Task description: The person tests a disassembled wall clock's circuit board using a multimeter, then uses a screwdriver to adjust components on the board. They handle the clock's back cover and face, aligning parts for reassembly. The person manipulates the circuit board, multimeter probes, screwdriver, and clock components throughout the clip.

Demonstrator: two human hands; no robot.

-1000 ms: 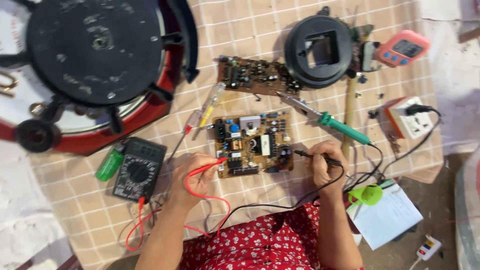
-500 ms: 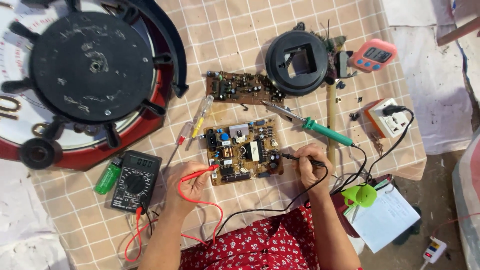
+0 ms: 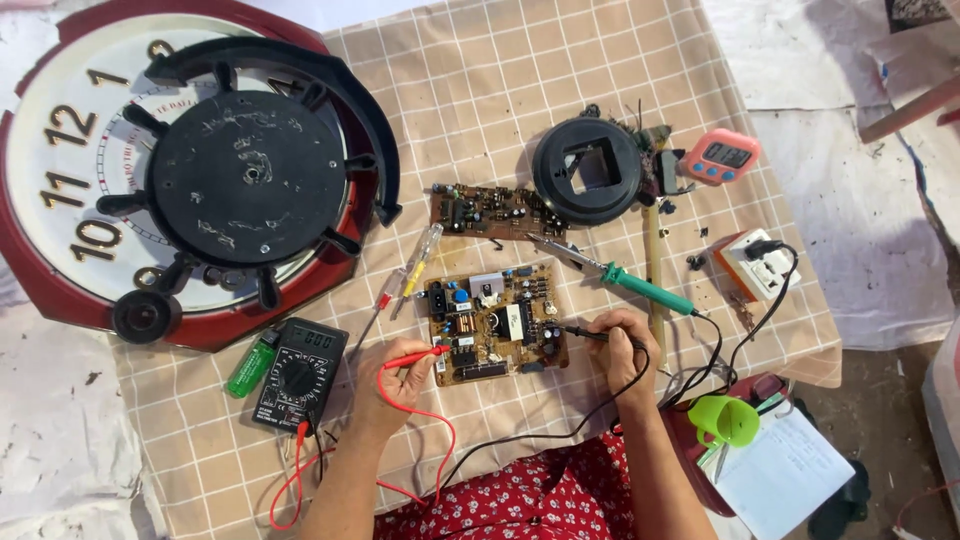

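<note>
The left hand (image 3: 400,378) pinches a red probe (image 3: 415,355), its tip touching the left edge of the tan circuit board (image 3: 495,322). The right hand (image 3: 620,345) pinches a black probe (image 3: 582,333), tip on the board's right edge. The board lies flat on the checked cloth (image 3: 520,110), between both hands. A black multimeter (image 3: 298,373) sits left of the left hand, beside a green lighter (image 3: 252,364). A green-handled soldering iron (image 3: 625,282) lies just above the right hand.
</note>
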